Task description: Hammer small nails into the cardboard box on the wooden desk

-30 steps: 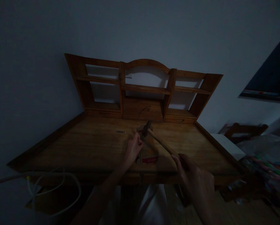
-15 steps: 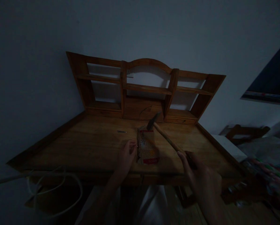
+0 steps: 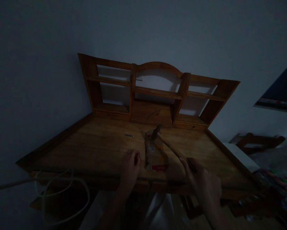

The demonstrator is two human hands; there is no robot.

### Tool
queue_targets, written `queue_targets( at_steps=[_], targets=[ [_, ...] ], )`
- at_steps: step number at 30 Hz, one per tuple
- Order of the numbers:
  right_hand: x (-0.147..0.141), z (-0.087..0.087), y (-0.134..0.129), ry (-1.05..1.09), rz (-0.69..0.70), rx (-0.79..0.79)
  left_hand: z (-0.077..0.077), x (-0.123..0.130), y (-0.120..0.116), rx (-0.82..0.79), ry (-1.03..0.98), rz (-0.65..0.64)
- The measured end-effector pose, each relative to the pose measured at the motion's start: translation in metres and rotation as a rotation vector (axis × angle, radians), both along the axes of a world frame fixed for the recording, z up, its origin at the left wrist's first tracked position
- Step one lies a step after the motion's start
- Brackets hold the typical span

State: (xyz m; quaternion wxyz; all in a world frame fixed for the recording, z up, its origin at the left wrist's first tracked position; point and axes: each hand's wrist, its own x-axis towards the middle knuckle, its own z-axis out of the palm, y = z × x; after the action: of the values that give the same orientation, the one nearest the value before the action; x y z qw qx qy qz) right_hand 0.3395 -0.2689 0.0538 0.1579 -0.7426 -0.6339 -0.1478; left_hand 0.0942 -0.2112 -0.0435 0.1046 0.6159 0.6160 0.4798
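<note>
A hammer point(image 3: 171, 146) with a wooden handle is gripped in my right hand point(image 3: 203, 182), which is closed around the handle's lower end. Its dark head lies over the far end of a brown box-like packet point(image 3: 156, 158) with red bands and a shiny patch on top; I cannot tell whether they touch. The packet rests on the wooden desk point(image 3: 97, 147). Just left of it, and apart from it, is my left hand point(image 3: 131, 167), fingers curled in and thumb close to them. Whatever may be inside those fingers is hidden in the dim light.
A thin, small metal-looking object point(image 3: 129, 135) lies on the desk left of the packet. Wooden shelving point(image 3: 156, 93) rises along the back. A pale cable point(image 3: 85, 191) loops at the front left. Beyond the right edge stands a wooden chair point(image 3: 258, 140).
My left hand has drawn away from the packet's left side and its fingers have curled in. The hammer head has come down onto or close above the packet. The whole view has shifted slightly.
</note>
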Motion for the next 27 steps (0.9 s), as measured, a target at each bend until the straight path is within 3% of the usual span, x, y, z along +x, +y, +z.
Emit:
queue_targets(
  at_steps=[7,13,20,27],
  targets=[
    [-0.005,0.014,0.008,0.021,-0.051,0.096,-0.005,-0.002,0.003,0.010,-0.029,0.018],
    [-0.012,0.006,0.012,-0.013,0.011,-0.015,-0.004,-0.003,0.002,0.022,-0.022,0.022],
    [-0.014,0.009,0.018,0.013,-0.064,0.119,-0.002,-0.003,0.001,0.037,-0.024,0.019],
    [-0.018,0.007,0.028,0.028,-0.024,0.029,0.000,-0.005,0.001,-0.011,-0.062,0.024]
  ],
)
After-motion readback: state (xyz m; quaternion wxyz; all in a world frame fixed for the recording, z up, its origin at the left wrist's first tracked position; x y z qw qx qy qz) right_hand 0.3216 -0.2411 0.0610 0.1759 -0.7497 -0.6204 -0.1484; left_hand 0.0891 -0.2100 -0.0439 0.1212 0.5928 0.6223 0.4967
